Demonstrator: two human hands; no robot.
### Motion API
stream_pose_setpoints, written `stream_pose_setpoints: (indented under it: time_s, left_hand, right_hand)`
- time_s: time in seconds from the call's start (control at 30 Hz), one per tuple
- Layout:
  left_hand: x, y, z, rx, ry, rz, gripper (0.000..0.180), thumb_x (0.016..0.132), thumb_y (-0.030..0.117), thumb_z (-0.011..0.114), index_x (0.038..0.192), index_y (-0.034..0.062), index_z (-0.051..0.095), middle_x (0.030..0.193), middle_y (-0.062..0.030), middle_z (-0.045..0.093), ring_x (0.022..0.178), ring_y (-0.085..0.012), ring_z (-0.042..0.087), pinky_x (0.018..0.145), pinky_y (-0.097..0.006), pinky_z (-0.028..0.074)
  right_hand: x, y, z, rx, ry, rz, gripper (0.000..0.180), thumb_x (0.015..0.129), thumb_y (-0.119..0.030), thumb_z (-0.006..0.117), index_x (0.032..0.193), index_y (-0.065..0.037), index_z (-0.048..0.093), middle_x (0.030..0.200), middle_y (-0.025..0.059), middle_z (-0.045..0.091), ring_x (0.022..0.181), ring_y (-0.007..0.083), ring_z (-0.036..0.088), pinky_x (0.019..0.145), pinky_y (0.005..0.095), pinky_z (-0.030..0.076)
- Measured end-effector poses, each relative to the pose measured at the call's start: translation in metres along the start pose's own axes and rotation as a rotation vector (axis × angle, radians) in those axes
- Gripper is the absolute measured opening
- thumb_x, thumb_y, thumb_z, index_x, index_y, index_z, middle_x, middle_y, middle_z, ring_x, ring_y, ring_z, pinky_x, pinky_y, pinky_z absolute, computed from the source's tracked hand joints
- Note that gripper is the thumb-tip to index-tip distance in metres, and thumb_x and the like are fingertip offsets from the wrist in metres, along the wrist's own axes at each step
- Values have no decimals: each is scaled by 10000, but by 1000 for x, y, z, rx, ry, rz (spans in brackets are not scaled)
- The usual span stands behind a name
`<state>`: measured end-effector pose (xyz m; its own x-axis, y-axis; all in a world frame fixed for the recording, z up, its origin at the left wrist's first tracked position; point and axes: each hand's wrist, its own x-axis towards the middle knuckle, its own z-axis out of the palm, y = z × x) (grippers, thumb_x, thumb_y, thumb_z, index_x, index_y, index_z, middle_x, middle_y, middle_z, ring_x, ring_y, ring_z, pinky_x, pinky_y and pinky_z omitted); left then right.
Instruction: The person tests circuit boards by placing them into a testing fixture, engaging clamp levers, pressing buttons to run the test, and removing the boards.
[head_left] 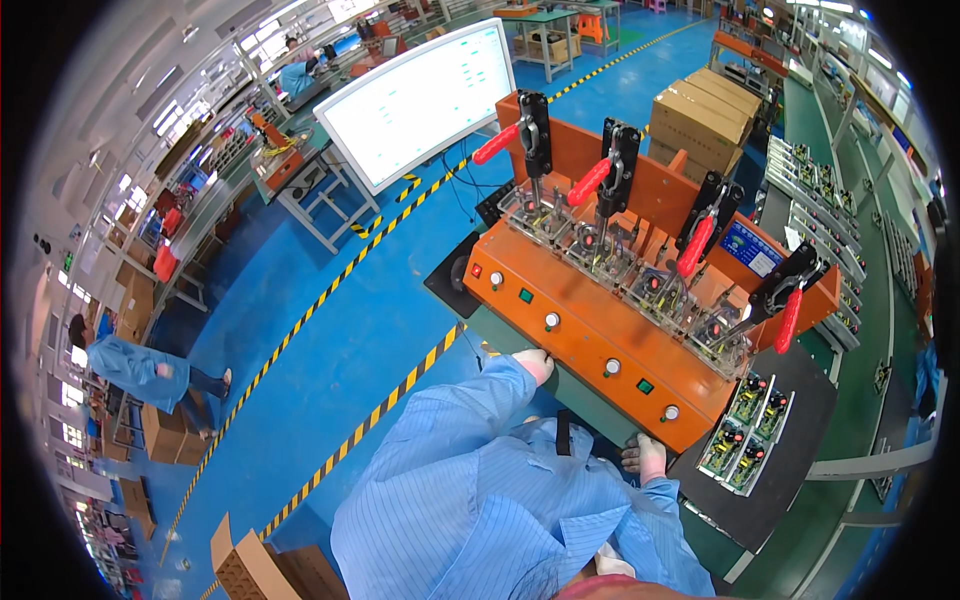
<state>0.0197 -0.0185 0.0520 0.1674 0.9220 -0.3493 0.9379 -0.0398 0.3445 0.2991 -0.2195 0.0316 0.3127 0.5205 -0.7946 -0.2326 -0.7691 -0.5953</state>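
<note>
My left hand [536,366], in a pale glove, rests at the front edge of the green bench, close to the orange test fixture [590,330]; its fingers look loosely bent with nothing visible in them. By the fixture's front right corner lies my right hand [646,458], gloved with grey fingertips, fingers slightly bent and apart, holding nothing I can see. The fixture carries several toggle clamps with red handles [697,245]. Circuit boards [655,288] sit under clear plates below the clamps. On the black mat to the right is a group of circuit boards [748,435].
A monitor [420,105] stands behind the fixture to the left. More circuit boards [815,240] line the green conveyor [870,400] on the right. Cardboard boxes [705,115] are stacked beyond. A co-worker in a blue smock [135,365] is at the far left.
</note>
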Motion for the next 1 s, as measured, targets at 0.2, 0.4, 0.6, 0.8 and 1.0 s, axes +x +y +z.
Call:
stream_pose_setpoints:
  time_s: [0.2, 0.4, 0.6, 0.8, 1.0]
  left_hand:
    - [3, -5, 4, 0, 2, 8, 412, 905, 344, 379, 967, 63, 674, 1000, -135, 690, 912, -392, 620, 815, -446, 480]
    - [3, -6, 5, -4, -7, 9, 406, 904, 339, 380, 976, 66, 672, 1008, -140, 687, 919, -391, 621, 821, -448, 479]
    - [3, -5, 2, -5, -25, 1, 414, 903, 344, 381, 1018, 64, 664, 1049, -135, 679, 961, -385, 609, 844, -430, 472]
    - [1, -3, -2, 5, -45, 1, 431, 903, 354, 381, 1053, 59, 657, 1082, -128, 672, 998, -378, 598, 863, -415, 466]
    - [0, 1, -5, 24, -80, -30, 435, 905, 357, 376, 1040, 55, 658, 1073, -130, 674, 994, -379, 599, 860, -419, 467]
  right_hand:
    - [-1, -2, 1, -14, -4, 17, 433, 944, -359, 437, 910, 44, 590, 745, 209, 654, 514, 314, 625, 433, 353, 517]
    - [-1, 1, 0, 2, -17, -12, 432, 945, -362, 435, 917, 42, 587, 746, 206, 653, 511, 309, 624, 427, 347, 513]
    - [-3, 1, 1, 2, -10, -19, 431, 944, -365, 438, 922, 40, 584, 748, 205, 653, 509, 305, 623, 424, 342, 509]
    - [-6, -1, 2, 2, 4, -12, 433, 941, -369, 443, 920, 40, 584, 749, 204, 654, 509, 304, 622, 424, 339, 506]
    - [-8, -3, 2, 0, 10, -13, 435, 938, -369, 445, 927, 43, 583, 747, 202, 652, 514, 304, 623, 430, 338, 506]
